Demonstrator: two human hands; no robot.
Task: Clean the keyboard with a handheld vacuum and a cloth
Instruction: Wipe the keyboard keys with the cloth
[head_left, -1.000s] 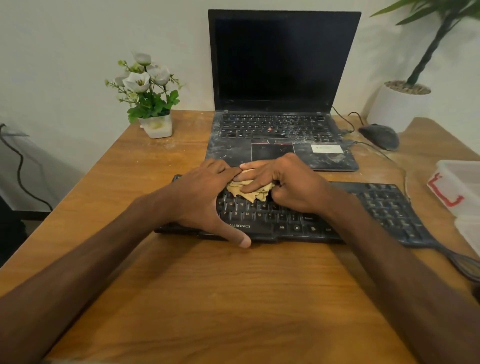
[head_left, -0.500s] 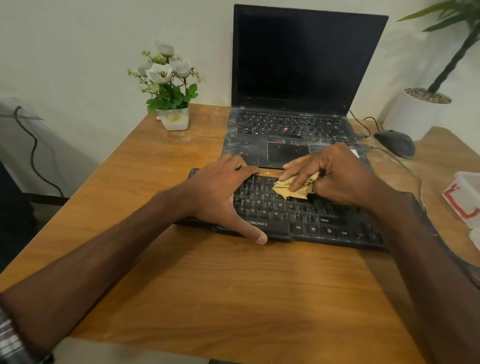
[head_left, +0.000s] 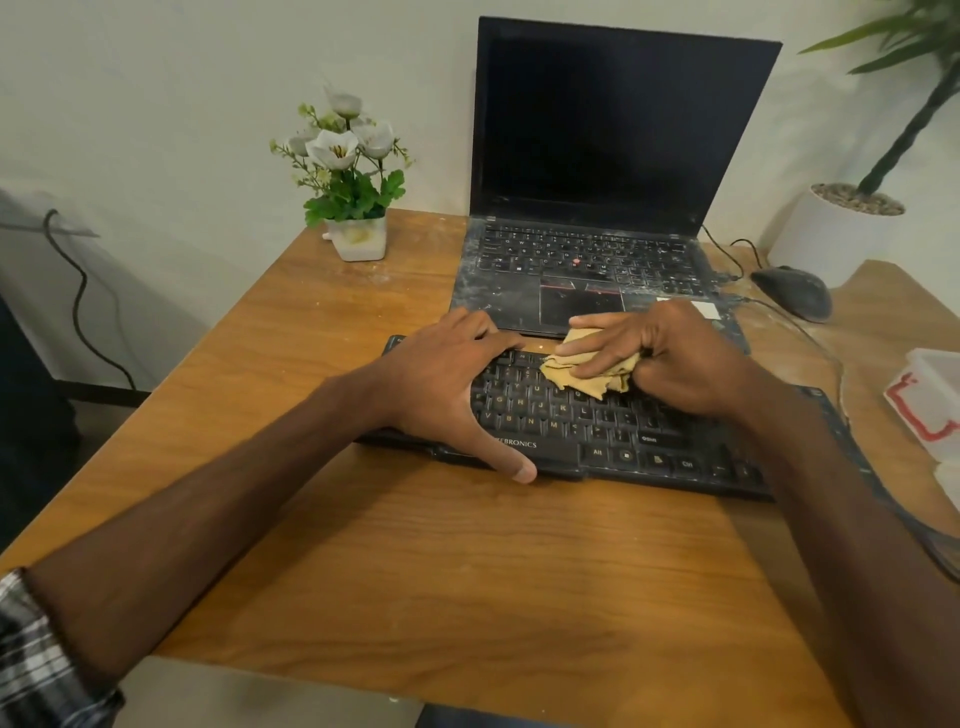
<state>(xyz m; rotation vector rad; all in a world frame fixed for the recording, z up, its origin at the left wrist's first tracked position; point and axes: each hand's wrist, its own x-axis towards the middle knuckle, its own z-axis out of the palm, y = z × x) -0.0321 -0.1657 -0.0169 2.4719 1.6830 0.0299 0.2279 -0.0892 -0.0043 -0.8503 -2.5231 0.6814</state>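
The black plastic keyboard (head_left: 597, 426) lies on the wooden desk (head_left: 467, 571), just in front of the open black laptop (head_left: 613, 130). The left hand (head_left: 447, 384) rests spread flat over its left end, thumb at the front edge. The right hand (head_left: 670, 364) holds a crumpled tan cloth (head_left: 602, 385) against the upper keys, two fingers straight, the others curled.

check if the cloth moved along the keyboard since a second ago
Yes. The cloth under the right hand has slid right along the keyboard, away from the left hand whose fingers it met a second ago.
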